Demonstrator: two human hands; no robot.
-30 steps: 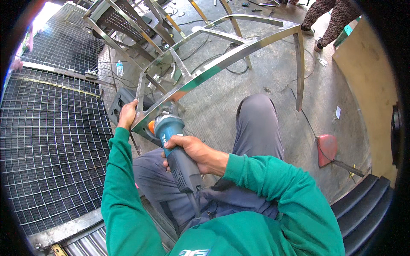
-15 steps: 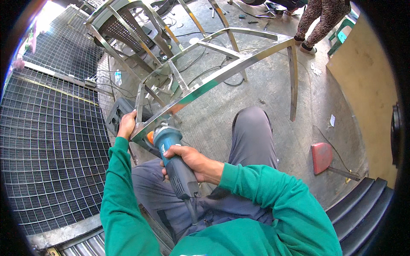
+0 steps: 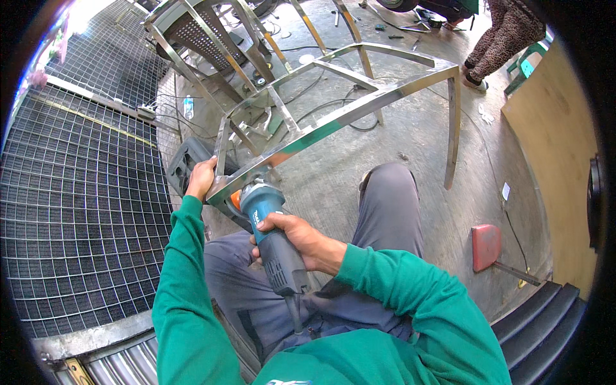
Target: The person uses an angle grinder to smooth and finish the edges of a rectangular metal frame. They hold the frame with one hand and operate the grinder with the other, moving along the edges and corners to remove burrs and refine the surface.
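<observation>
A shiny metal chair frame (image 3: 359,110) is tilted in front of me, its seat rails and legs of square tube. My left hand (image 3: 201,178) is closed around the frame's near left corner. In my right hand (image 3: 298,240) is a teal and black angle grinder (image 3: 271,218), gripped around its body with the cord end toward my lap. The grinder's head, with an orange part beside it, sits right under the near rail by that corner. Its disc is mostly hidden by the rail, so I cannot tell whether it touches the metal.
Wire mesh panels (image 3: 83,212) stand along my left. A grey plastic chair (image 3: 215,38) is behind the frame, with cables and tools scattered on the floor. A person in patterned trousers (image 3: 507,38) stands at the far right. A red pad (image 3: 486,248) and black slats (image 3: 539,327) lie to my right.
The whole scene has shifted slightly right in the picture. Both hands keep their hold, and the grinder remains at the same corner of the frame.
</observation>
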